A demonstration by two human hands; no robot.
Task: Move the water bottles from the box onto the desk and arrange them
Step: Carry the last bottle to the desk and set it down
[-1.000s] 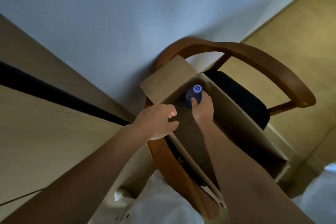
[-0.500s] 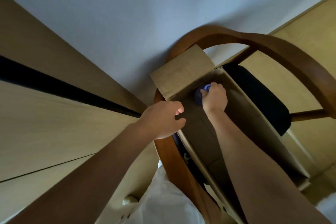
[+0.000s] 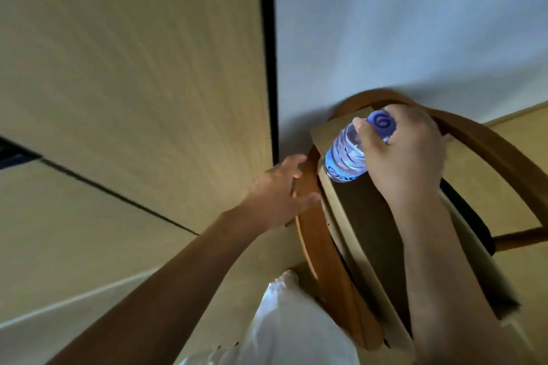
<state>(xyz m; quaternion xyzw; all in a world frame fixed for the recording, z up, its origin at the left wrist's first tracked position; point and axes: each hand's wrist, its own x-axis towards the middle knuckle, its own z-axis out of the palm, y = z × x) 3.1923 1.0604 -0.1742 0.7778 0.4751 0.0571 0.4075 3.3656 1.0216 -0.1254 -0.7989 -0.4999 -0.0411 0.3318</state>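
Observation:
A clear water bottle (image 3: pixel 345 154) with a blue cap and blue label hangs above the far end of the open cardboard box (image 3: pixel 364 216). My right hand (image 3: pixel 406 154) is closed around its neck and shoulder, and the bottle tilts with its cap toward the wall. My left hand (image 3: pixel 281 192) is spread open beside the box, resting against the wooden chair arm (image 3: pixel 311 234), and holds nothing. The inside of the box is dark and I cannot see other bottles in it.
The box rests on a wooden armchair (image 3: pixel 486 145) with a curved back and a black seat. A light wooden desk surface (image 3: pixel 118 74) fills the left, ending in a dark edge strip (image 3: pixel 268 53). Behind is a pale wall (image 3: pixel 415 24).
My right hand has lifted the bottle up out of the box, so its body now shows. My left hand has opened and moved off the box flap toward the chair arm. The view swung left.

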